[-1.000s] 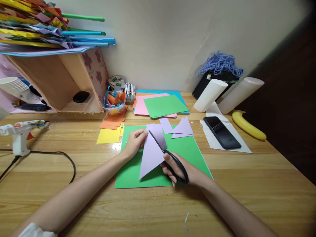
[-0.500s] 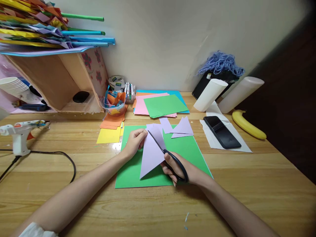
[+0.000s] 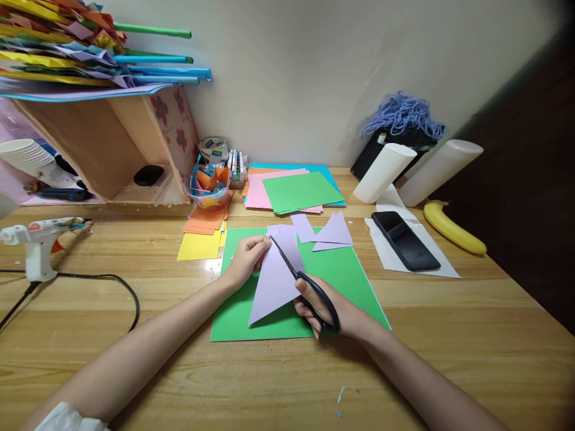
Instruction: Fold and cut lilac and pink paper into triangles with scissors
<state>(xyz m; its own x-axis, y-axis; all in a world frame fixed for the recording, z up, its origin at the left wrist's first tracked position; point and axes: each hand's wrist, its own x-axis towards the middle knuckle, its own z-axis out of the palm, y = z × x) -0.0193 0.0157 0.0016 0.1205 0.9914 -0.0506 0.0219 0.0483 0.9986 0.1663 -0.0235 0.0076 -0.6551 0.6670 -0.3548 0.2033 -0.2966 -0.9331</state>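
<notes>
My left hand [image 3: 248,258] pinches the upper left corner of a piece of purple paper [image 3: 275,287], held tilted over a green sheet [image 3: 350,299]. My right hand [image 3: 314,302] is closed around the handles of black scissors [image 3: 330,302]. Their blades lie across the purple paper, with the tips close to my left fingertips; whether the blades are fully closed is hard to make out. Several purple paper cut-outs [image 3: 335,232] rest at the far right of the green sheet. More purple paper shows behind the piece in my hand.
A stack of coloured sheets [image 3: 303,190] lies at the back. Orange paper [image 3: 206,216] and yellow paper [image 3: 200,245] are left of the green sheet. A glue gun [image 3: 40,248] with its cable stands far left. A phone [image 3: 405,240] and a banana [image 3: 453,227] lie right.
The purple paper's lower corner has swung slightly left. The scissors' handles have shifted a little to the left, while my left hand keeps its pinch.
</notes>
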